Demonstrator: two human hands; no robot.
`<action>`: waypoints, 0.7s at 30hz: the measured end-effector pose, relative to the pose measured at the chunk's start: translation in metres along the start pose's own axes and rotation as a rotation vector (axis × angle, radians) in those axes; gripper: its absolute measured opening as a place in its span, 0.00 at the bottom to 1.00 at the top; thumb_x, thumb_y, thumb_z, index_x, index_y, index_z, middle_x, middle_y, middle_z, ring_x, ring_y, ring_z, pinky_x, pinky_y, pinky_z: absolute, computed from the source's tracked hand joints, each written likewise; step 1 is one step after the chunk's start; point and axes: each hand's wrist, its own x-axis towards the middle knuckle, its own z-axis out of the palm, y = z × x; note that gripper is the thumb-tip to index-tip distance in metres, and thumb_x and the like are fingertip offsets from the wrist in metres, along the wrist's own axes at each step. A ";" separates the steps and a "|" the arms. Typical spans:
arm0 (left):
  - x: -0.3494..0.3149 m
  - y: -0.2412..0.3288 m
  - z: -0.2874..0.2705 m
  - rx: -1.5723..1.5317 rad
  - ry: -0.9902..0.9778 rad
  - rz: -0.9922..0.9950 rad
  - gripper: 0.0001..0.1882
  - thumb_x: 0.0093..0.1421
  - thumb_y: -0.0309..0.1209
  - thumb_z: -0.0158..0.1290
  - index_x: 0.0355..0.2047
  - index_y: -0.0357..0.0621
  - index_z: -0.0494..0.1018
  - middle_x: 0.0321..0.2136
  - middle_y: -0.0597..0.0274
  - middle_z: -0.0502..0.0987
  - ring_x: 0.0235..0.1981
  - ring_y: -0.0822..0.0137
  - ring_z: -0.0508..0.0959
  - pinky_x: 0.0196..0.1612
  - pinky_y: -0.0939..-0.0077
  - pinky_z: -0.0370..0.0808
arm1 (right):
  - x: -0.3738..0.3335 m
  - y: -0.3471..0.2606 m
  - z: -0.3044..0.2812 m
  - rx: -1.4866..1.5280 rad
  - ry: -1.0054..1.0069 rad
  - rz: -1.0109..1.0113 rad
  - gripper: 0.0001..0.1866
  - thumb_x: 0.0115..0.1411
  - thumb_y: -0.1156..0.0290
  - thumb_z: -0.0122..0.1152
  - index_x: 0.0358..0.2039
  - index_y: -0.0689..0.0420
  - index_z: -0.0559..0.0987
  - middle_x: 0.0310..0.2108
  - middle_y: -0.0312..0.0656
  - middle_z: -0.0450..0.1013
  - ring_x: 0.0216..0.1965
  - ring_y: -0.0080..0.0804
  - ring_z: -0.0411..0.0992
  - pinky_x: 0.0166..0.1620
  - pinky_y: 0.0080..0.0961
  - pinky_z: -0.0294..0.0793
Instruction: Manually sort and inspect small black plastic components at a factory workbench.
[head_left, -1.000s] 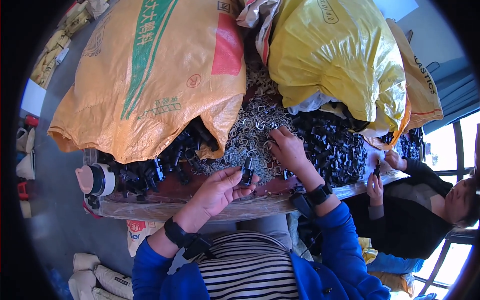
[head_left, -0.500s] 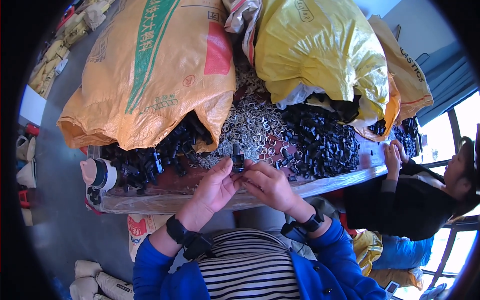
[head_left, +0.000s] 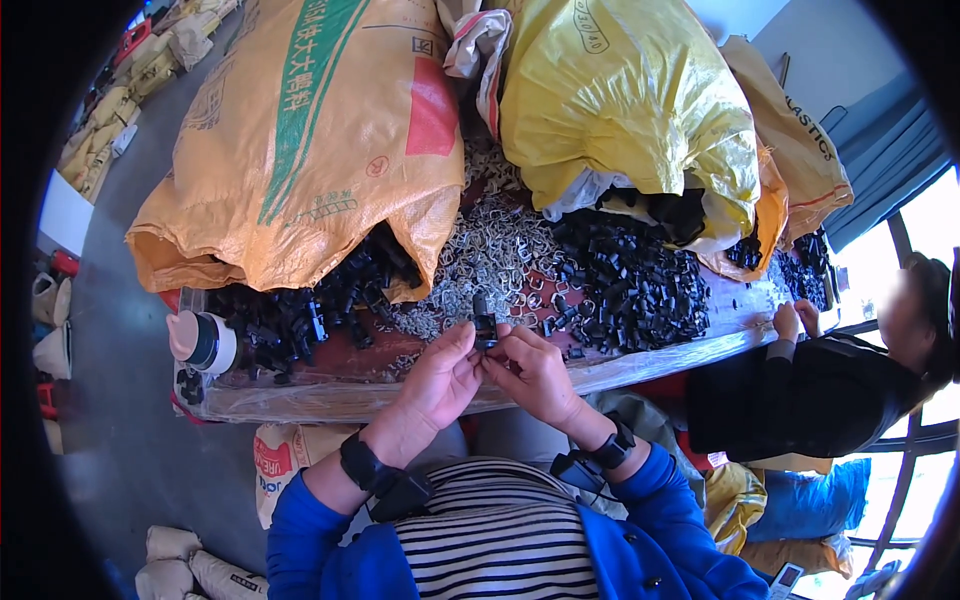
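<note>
Between both hands, small black clip (head_left: pixel 484 325) stands upright.

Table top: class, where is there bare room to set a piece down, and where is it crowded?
Bare table shows between the left black pile, the front edge and the hands. Crowded: metal clips, right black pile, sacks.

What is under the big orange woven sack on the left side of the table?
Black plastic clips spill from beneath the orange woven sack onto the table. How far the pile runs under it is hidden.
</note>
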 end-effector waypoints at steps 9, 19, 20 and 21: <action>0.014 0.002 -0.013 -0.032 -0.031 0.018 0.12 0.56 0.32 0.42 0.39 0.40 0.66 0.37 0.61 0.70 0.40 0.70 0.67 0.46 0.76 0.63 | 0.012 0.008 0.007 -0.087 0.029 0.032 0.07 0.43 0.74 0.56 0.24 0.61 0.69 0.22 0.44 0.65 0.20 0.41 0.68 0.22 0.30 0.68; 0.019 0.001 -0.011 -0.026 0.016 0.044 0.11 0.56 0.32 0.42 0.37 0.41 0.66 0.37 0.61 0.70 0.39 0.70 0.68 0.45 0.76 0.64 | 0.014 0.013 0.012 -0.150 0.075 0.029 0.09 0.44 0.73 0.55 0.25 0.62 0.69 0.21 0.44 0.64 0.19 0.41 0.67 0.21 0.30 0.67; 0.018 0.001 -0.010 -0.026 0.012 0.045 0.11 0.56 0.32 0.42 0.37 0.42 0.67 0.37 0.61 0.70 0.38 0.70 0.68 0.44 0.76 0.64 | 0.013 0.013 0.012 -0.138 0.076 0.017 0.08 0.44 0.74 0.55 0.25 0.62 0.69 0.20 0.44 0.64 0.18 0.41 0.67 0.21 0.30 0.67; 0.016 0.001 -0.009 -0.023 0.006 0.048 0.11 0.56 0.32 0.42 0.37 0.42 0.67 0.37 0.61 0.70 0.38 0.70 0.68 0.44 0.76 0.64 | 0.012 0.013 0.011 -0.125 0.077 0.004 0.08 0.44 0.74 0.55 0.25 0.62 0.69 0.20 0.44 0.64 0.18 0.40 0.67 0.21 0.29 0.67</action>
